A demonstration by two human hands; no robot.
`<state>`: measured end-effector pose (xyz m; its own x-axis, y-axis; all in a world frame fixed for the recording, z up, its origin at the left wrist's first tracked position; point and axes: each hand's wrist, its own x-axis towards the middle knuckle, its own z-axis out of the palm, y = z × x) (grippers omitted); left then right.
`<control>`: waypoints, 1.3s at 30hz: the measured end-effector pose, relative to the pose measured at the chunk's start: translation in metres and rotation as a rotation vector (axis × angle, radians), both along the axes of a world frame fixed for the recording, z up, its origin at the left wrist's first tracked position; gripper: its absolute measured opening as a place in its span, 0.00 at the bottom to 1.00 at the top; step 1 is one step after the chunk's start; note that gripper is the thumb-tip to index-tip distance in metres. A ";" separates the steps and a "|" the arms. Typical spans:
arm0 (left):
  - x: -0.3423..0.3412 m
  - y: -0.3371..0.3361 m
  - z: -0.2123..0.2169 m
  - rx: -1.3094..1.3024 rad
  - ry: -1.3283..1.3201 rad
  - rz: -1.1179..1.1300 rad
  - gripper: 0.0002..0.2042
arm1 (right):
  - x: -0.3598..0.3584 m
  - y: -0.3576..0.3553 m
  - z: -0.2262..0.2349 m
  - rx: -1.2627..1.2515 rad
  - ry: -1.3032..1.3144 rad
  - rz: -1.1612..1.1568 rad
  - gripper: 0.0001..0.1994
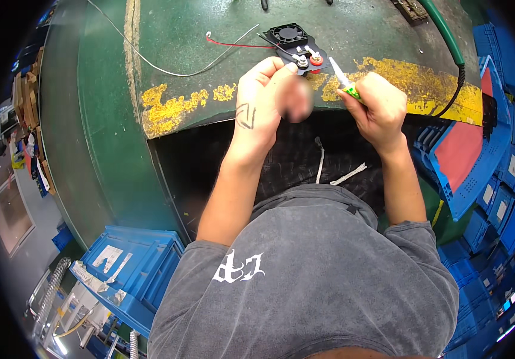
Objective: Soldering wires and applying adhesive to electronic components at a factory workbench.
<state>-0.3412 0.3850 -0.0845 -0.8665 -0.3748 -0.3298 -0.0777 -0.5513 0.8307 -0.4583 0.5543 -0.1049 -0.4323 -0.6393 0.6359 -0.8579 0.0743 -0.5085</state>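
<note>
My left hand (256, 105) pinches the near edge of a black panel (312, 46), holding it at the front of the green workbench. A small black fan (287, 35) is on the panel's far left part. Two binding posts, one with a black base (301, 61) and one red (316, 58), stand out from its near part. Thin red and grey wires (233, 44) run left from the panel to a small white plug. Closed around a glue tube (351, 91), my right hand (382, 107) points its pale tapered nozzle (338, 70) toward the red post, slightly apart from it. A blur hides some left fingers.
The green workbench (185, 48) has a worn yellow front edge. A loose grey cable (173, 73) curves across its left part. At right, a thick green tube (446, 30) ends in a black cord. A blue lidded crate (132, 263) stands lower left; a blue tray with pink lining (458, 155) is at right.
</note>
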 end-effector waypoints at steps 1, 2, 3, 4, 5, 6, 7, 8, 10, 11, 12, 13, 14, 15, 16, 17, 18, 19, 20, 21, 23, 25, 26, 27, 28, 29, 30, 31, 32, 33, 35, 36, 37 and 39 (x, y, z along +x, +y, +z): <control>0.000 0.000 0.000 0.002 -0.007 0.001 0.09 | 0.001 -0.001 0.000 -0.001 -0.001 0.002 0.13; 0.000 0.000 0.000 0.001 -0.009 0.004 0.09 | 0.002 -0.003 0.000 -0.003 0.011 0.026 0.14; 0.000 0.000 0.000 0.006 -0.001 0.007 0.09 | 0.003 -0.005 0.000 -0.006 0.024 0.050 0.14; 0.001 0.000 -0.001 0.010 0.007 0.010 0.09 | 0.004 -0.005 0.001 -0.007 0.023 0.052 0.14; 0.000 0.000 -0.001 0.010 0.005 0.011 0.09 | 0.004 -0.006 0.003 0.002 0.014 0.050 0.14; 0.000 0.000 -0.002 0.016 0.006 0.010 0.09 | 0.004 -0.006 0.004 0.010 0.005 0.048 0.15; 0.000 0.000 -0.002 0.024 0.008 0.009 0.09 | 0.004 -0.007 0.003 0.010 0.004 0.049 0.15; 0.000 0.000 -0.002 0.023 0.008 0.010 0.09 | 0.003 -0.006 0.003 0.000 -0.023 0.055 0.15; 0.000 0.001 -0.001 0.017 0.028 0.006 0.09 | 0.003 -0.006 0.004 -0.010 -0.049 0.060 0.15; 0.000 0.001 -0.001 0.016 0.028 0.004 0.09 | 0.003 -0.007 0.005 -0.005 -0.045 0.060 0.16; 0.001 0.000 0.000 0.016 0.017 0.004 0.09 | 0.003 -0.007 0.006 -0.001 -0.041 0.060 0.16; 0.001 -0.001 -0.001 0.017 0.005 0.003 0.09 | 0.003 -0.008 0.005 0.001 -0.042 0.057 0.16; 0.001 -0.001 -0.003 0.019 0.005 0.001 0.09 | 0.003 -0.009 0.004 -0.004 -0.055 0.050 0.16; 0.001 -0.001 -0.005 0.021 0.011 0.002 0.08 | 0.002 -0.009 0.004 -0.009 -0.068 0.043 0.16; 0.001 -0.001 -0.005 0.020 0.018 0.004 0.08 | 0.002 -0.009 0.003 -0.011 -0.068 0.042 0.16; 0.001 -0.001 -0.003 0.018 0.018 0.004 0.08 | 0.003 -0.008 0.003 -0.011 -0.065 0.037 0.16; 0.000 0.000 -0.002 0.020 0.008 0.003 0.08 | 0.003 -0.007 0.003 -0.012 -0.062 0.032 0.16; 0.000 0.000 -0.001 0.022 -0.003 0.003 0.08 | 0.003 -0.007 0.003 -0.013 -0.063 0.033 0.16; 0.000 0.000 -0.001 0.021 -0.004 0.005 0.08 | 0.002 -0.007 0.003 -0.015 -0.058 0.037 0.16; 0.000 0.000 -0.001 0.017 0.004 0.005 0.08 | 0.002 -0.008 0.003 -0.018 -0.053 0.042 0.16; 0.000 0.000 -0.002 0.015 0.012 0.003 0.08 | 0.003 -0.008 0.003 -0.022 -0.053 0.046 0.16; 0.001 -0.001 -0.002 0.013 -0.001 -0.007 0.09 | 0.004 -0.009 0.002 -0.027 -0.053 0.051 0.16; 0.001 -0.001 -0.002 0.012 -0.003 -0.006 0.09 | 0.004 -0.009 0.002 -0.024 -0.047 0.053 0.16; 0.001 0.000 -0.002 0.010 -0.001 -0.005 0.09 | 0.004 -0.010 0.003 -0.020 -0.041 0.055 0.16; 0.000 0.000 -0.002 0.009 0.000 -0.006 0.09 | 0.004 -0.011 0.003 -0.020 -0.042 0.055 0.16; 0.000 0.000 -0.002 0.009 -0.001 -0.006 0.09 | 0.004 -0.012 0.004 -0.031 -0.035 0.056 0.16; 0.000 0.000 -0.001 0.013 -0.005 -0.009 0.09 | 0.004 -0.013 0.004 -0.042 -0.028 0.057 0.16; 0.000 0.000 -0.001 0.017 -0.010 -0.011 0.09 | 0.004 -0.013 0.004 -0.042 -0.028 0.057 0.16; 0.000 -0.001 -0.001 0.018 -0.010 -0.011 0.09 | 0.004 -0.014 0.004 -0.041 -0.019 0.059 0.16; 0.001 -0.001 -0.001 0.019 -0.004 -0.010 0.09 | 0.004 -0.014 0.004 -0.041 -0.009 0.061 0.17; 0.000 0.000 0.000 0.022 0.004 -0.008 0.09 | 0.003 -0.012 -0.001 -0.078 0.025 0.081 0.16; -0.001 0.001 0.001 -0.002 -0.019 -0.013 0.09 | 0.003 -0.012 -0.003 -0.117 0.058 0.100 0.15; -0.001 0.001 0.001 -0.025 -0.041 -0.017 0.09 | 0.003 -0.012 -0.005 -0.116 0.060 0.102 0.15; -0.003 0.000 0.003 -0.043 -0.056 -0.035 0.09 | 0.003 -0.012 -0.008 -0.211 0.142 0.107 0.15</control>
